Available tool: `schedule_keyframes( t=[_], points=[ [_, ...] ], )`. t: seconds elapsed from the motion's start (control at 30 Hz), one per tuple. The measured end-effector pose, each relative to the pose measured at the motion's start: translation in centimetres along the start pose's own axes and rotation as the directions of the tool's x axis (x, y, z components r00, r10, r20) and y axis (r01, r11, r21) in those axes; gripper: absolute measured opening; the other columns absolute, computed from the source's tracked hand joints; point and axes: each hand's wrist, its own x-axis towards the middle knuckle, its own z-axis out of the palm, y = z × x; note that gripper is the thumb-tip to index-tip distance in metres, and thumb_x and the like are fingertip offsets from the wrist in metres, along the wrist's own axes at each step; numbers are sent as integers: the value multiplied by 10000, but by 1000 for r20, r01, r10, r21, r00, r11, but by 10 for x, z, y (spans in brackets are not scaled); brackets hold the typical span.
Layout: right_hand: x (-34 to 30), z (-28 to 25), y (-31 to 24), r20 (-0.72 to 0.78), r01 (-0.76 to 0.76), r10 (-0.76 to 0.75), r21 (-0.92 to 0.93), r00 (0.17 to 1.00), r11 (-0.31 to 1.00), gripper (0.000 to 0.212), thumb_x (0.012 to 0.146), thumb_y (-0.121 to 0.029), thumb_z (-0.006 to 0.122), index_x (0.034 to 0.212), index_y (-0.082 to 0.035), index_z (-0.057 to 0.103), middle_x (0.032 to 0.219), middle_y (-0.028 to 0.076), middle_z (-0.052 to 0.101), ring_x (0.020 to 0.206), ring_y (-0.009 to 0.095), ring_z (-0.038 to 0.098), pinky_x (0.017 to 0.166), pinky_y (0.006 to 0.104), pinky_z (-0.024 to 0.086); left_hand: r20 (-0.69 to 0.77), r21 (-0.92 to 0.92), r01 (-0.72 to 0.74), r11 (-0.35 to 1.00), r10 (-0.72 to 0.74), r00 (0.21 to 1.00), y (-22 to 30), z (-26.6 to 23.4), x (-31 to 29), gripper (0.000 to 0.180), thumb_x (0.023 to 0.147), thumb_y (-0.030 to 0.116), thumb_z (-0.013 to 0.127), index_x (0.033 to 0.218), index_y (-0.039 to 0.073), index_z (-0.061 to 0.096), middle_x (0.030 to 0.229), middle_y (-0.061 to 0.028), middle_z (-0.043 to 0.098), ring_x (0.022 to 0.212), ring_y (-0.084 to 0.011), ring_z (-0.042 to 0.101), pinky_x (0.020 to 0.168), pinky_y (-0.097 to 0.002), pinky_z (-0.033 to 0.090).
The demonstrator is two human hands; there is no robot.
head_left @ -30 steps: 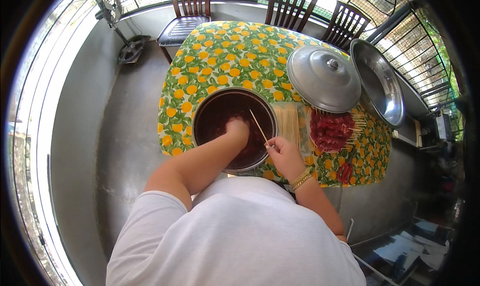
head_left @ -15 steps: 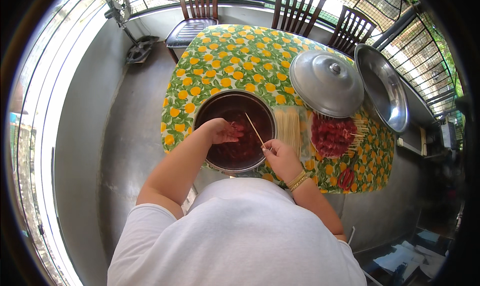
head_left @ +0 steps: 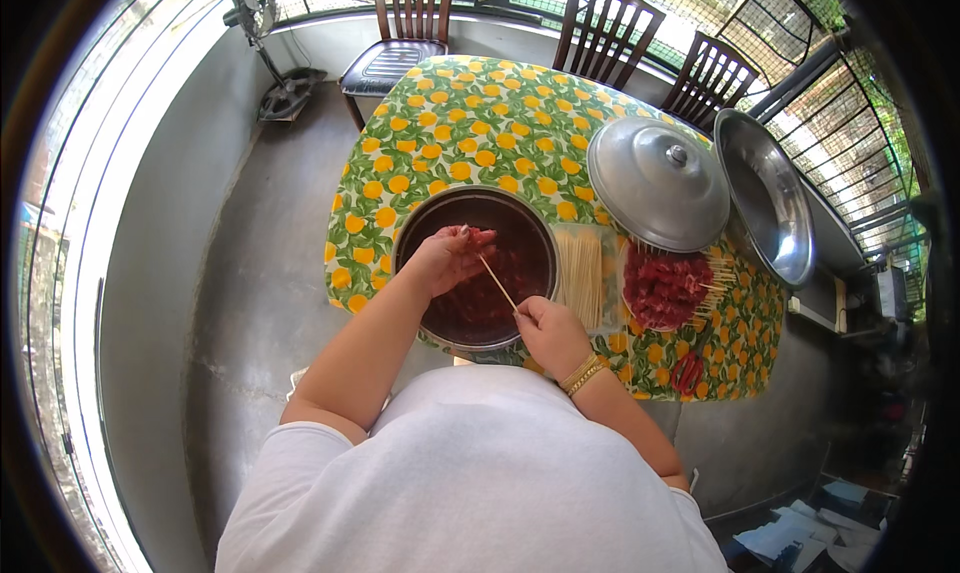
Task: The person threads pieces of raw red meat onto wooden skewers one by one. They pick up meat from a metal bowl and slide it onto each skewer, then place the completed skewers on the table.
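Over a round pot (head_left: 405, 223) of dark red meat in marinade, my left hand (head_left: 447, 261) pinches a piece of raw meat (head_left: 482, 238). My right hand (head_left: 552, 335) grips the lower end of a thin wooden skewer (head_left: 502, 287), its upper end meeting the meat at my left fingers. Whether the tip has gone through the meat, I cannot tell. Just right of the pot lies a bundle of bare skewers (head_left: 580, 273) on clear plastic. Beyond it, a plate is heaped with skewered red meat (head_left: 662, 285), the stick ends pointing right.
A domed metal lid (head_left: 655, 188) lies behind the skewered meat, with a large steel basin (head_left: 765, 198) tilted beside it. Red-handled scissors (head_left: 688, 371) rest near the table's front right edge. Wooden chairs (head_left: 605, 33) line the far side; a fan (head_left: 290, 93) stands at far left.
My left hand has risen from inside the pot with a piece of meat. The skewer's upper end now meets that meat. The whole view has shifted slightly.
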Motion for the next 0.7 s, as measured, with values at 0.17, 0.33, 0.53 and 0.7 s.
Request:
schedule_keyframes(
  t=[0.17, 0.33, 0.53, 0.7],
  points=[
    [-3, -3, -4, -31, 1, -3, -60, 1000, 998, 127, 895, -161, 605, 892, -46, 659, 784, 180, 654, 753, 369, 638, 656, 444, 499, -15, 23, -124, 992, 124, 992, 6, 3, -4, 390, 915, -36, 604, 1231, 68, 401, 1235, -198, 626, 1112, -311, 646, 897, -447, 545],
    [-3, -6, -10, -117, 79, -85, -60, 990, 995, 137, 912, -138, 626, 935, -9, 666, 795, 178, 671, 729, 324, 661, 653, 376, 502, -31, 7, -164, 986, 164, 986, 6, 6, -1, 440, 891, -85, 599, 1257, 57, 400, 1240, -207, 620, 1129, -344, 637, 922, -459, 554],
    [-1, -5, -14, -146, 103, -108, -45, 983, 994, 127, 909, -136, 618, 917, -17, 663, 814, 181, 663, 750, 343, 651, 664, 403, 504, -11, -28, -78, 997, 78, 997, 12, 11, -5, 316, 900, -65, 614, 1163, 64, 494, 1232, -183, 633, 1135, -345, 639, 907, -451, 569],
    [1, -4, -13, -191, 139, -143, -34, 971, 990, 109, 890, -133, 612, 888, -38, 665, 817, 180, 657, 760, 370, 640, 666, 439, 504, -44, 46, -143, 989, 145, 988, 11, 19, -9, 251, 951, 32, 610, 1164, 81, 486, 1199, -156, 655, 1110, -306, 657, 894, -425, 571]
  ],
)
